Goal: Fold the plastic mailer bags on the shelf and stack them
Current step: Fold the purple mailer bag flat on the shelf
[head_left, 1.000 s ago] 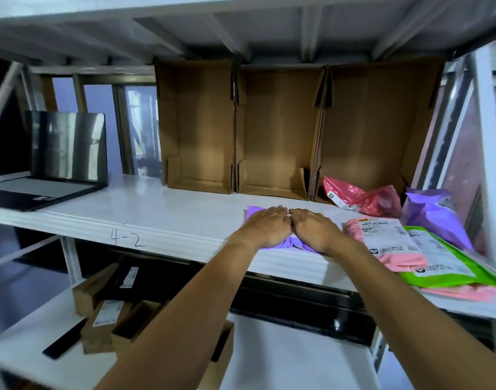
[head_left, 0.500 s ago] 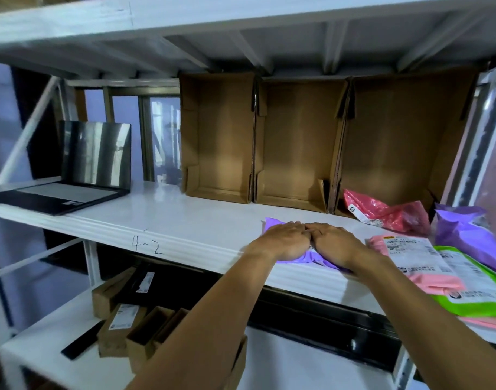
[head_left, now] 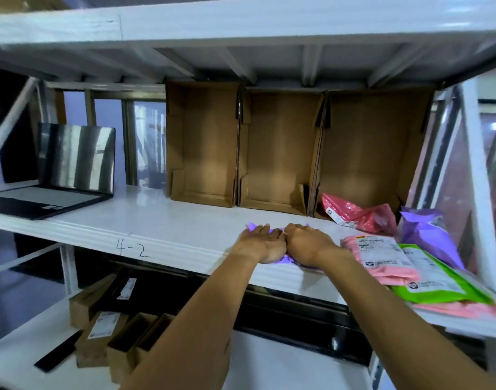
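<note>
Two hands press a purple bag (head_left: 252,226) flat on the shelf (head_left: 157,220).
An open laptop (head_left: 52,175) sits at the left, then brown boxes (head_left: 204,142) at the back. The left hand (head_left: 262,243) and right hand (head_left: 308,243) touch side by side, fingers straight, on the purple bag near the front edge. A red bag (head_left: 359,215), pink bag (head_left: 382,260), green bag (head_left: 443,285) and second purple bag (head_left: 429,237) lie at the right.

A handwritten mark (head_left: 133,249) reading "4-2" stands in dark pen on the white front edge of the shelf (head_left: 72,223). The pink mailer (head_left: 393,273), the green mailer (head_left: 427,298) and the red mailer (head_left: 362,215) each carry a white printed label, but the print is too blurred to read. The labels on the cardboard boxes (head_left: 86,347) and the black box (head_left: 111,291) on the lower shelf (head_left: 283,361) cannot be read either.
</note>
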{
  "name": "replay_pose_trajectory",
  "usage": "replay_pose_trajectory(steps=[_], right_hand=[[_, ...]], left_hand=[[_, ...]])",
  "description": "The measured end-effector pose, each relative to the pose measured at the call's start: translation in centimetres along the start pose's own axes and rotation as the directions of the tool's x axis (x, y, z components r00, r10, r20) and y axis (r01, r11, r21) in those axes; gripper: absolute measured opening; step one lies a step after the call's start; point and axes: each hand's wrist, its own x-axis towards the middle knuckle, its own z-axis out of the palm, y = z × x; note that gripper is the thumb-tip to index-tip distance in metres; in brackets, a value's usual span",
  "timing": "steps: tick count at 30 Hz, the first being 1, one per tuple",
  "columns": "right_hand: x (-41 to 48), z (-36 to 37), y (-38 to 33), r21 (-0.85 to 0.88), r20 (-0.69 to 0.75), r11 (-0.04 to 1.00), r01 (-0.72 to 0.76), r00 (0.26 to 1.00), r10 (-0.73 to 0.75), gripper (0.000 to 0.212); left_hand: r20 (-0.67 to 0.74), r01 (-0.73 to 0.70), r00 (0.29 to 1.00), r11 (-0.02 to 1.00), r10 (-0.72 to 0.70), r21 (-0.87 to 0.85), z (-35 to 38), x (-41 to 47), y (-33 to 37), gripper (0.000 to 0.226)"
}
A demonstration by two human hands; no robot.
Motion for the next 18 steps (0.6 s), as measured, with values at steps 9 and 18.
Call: replay_pose_trajectory(steps=[9,18], right_hand=[[-0.5,0.9,0.6,0.101,0.032,0.995,0.010,0.999,-0.013,0.056],[-1.7,1.0,-0.1,0.219,-0.052,0.975,-0.023,0.998,0.035,0.043]], left_hand=[[-0.010,-0.037,0.999,0.998,0.037,-0.051,0.3,-0.3,0.0,0.057],[-0.174,-0.025,0.984,0.914,-0.050,-0.405,0.5,-0.8,-0.4,0.040]])
